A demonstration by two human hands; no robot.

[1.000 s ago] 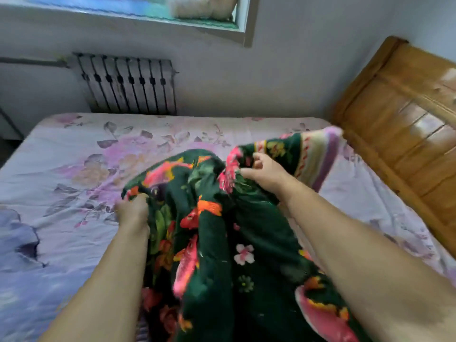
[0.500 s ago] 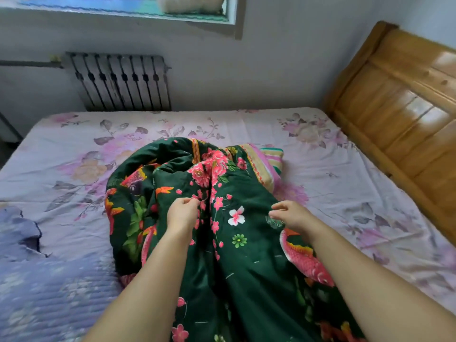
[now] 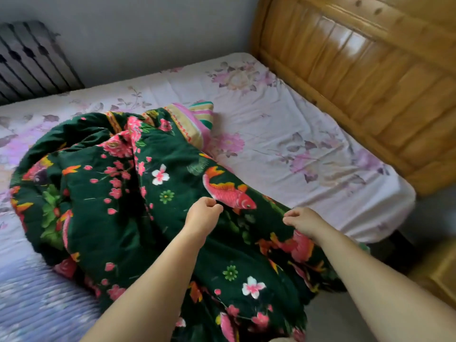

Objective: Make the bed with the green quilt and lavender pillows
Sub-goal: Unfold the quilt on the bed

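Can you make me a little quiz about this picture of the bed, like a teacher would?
1. True or false: the green quilt lies spread flat over the whole bed.
2. What stands at the right end of the bed? A) a wooden headboard B) a mirror C) a bookshelf
3. Fill in: just beyond the left hand, the quilt shows a pink ____.

Key
1. False. It is bunched in a heap, and much of the floral sheet lies bare.
2. A
3. Fish. The right hand is over the quilt too, nearer the bed's edge.
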